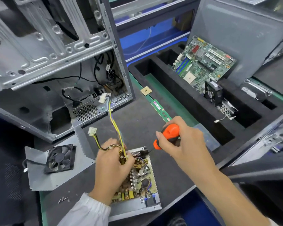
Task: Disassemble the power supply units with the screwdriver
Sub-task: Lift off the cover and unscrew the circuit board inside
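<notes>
An opened power supply unit [142,188] lies on the dark mat at the bottom centre, its circuit board exposed inside a grey metal shell. My left hand [112,167] rests on the board and grips the yellow and black cable bundle [116,128] that rises from it. My right hand [181,141] holds an orange and black screwdriver [167,134], whose tip points down at the far right corner of the unit. The unit's lid with a black fan [60,158] lies to the left.
An open grey computer case [55,66] stands at the back left. A motherboard [203,62] leans in a black foam tray [194,101] at the right, above a cooler. A memory stick [160,110] and several loose screws [64,199] lie on the mat.
</notes>
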The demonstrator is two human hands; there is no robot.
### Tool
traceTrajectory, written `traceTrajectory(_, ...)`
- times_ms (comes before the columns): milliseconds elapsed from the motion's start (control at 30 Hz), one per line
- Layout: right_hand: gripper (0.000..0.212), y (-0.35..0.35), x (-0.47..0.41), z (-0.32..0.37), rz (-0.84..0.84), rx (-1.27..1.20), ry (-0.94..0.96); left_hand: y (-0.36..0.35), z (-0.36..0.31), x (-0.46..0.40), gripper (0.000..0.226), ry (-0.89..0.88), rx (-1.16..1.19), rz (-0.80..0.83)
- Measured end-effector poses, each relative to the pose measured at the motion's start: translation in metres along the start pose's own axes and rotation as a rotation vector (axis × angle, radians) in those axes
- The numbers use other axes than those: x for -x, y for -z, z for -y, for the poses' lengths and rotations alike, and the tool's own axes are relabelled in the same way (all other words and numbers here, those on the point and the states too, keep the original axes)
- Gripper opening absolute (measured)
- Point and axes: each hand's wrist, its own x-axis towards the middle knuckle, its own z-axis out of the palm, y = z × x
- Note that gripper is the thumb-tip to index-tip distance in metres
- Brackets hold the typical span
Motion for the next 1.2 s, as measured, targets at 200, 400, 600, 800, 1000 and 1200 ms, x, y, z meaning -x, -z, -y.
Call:
traceTrajectory(200, 0.026, -0.003, -0.004, -0.001, -0.018, -0.017, -0.017, 0.001, 0.004, 0.002, 0.028, 0.147, 0.001, -0.015)
traceTrajectory(400, 0.023, -0.003, -0.008, -0.002, -0.025, -0.039, -0.004, -0.001, 0.011, 0.001, 0.02, 0.153, 0.05, -0.021)
traceTrajectory(600, 0.025, 0.009, -0.001, -0.002, -0.061, -0.046, 0.026, -0.002, 0.011, 0.0, 0.04, 0.13, 0.058, -0.039)
traceTrajectory(800, 0.022, 0.021, 0.01, -0.008, -0.073, -0.036, 0.003, -0.002, 0.007, -0.001, 0.036, 0.186, 0.049, -0.078)
traceTrajectory(1000, 0.022, 0.019, 0.006, -0.008, -0.051, -0.046, 0.027, -0.006, 0.015, -0.011, 0.024, 0.257, 0.059, -0.158)
traceTrajectory(1200, 0.024, 0.024, 0.002, -0.004, -0.004, -0.088, 0.028, -0.01, 0.008, -0.019, 0.022, 0.285, -0.01, -0.196)
